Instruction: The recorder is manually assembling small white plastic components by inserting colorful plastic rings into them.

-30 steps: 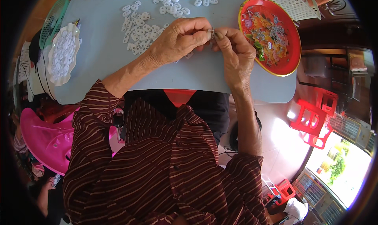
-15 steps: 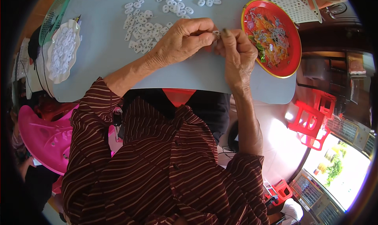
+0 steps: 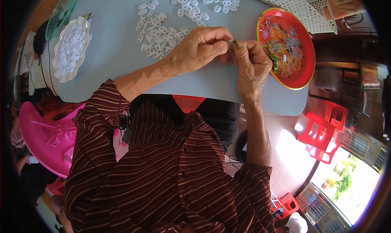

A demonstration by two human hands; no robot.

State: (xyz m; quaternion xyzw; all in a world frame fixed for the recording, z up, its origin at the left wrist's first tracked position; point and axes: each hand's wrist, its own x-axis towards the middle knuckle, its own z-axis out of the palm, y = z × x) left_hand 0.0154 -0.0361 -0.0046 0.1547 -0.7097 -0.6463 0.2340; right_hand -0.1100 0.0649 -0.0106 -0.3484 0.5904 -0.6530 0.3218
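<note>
Both hands meet above the grey table [image 3: 110, 70], fingertips close together. My left hand [image 3: 199, 49] is closed in a pinch on a small white plastic piece [image 3: 230, 41], mostly hidden by the fingers. My right hand [image 3: 252, 66] is closed too, thumb against fingers, at that same piece; whatever it pinches is too small to make out. Beyond my left hand lie many loose white plastic pieces [image 3: 157, 33] with two holes each. Right of my right hand sits a round red tray [image 3: 306, 47] with a gold rim, holding many tiny silvery parts.
At the left, a scalloped white dish [image 3: 56, 71] is heaped with white pieces, with a green mesh basket [image 3: 61, 15] behind it. A white perforated basket [image 3: 293, 8] stands at the far right. Beside the table are a pink chair [image 3: 45, 131] and red stools [image 3: 315, 131].
The whole view has shifted, so the table and its things appear slightly lower and mostly further right. My hands stay pinched together, and the white piece is now more covered by the fingers.
</note>
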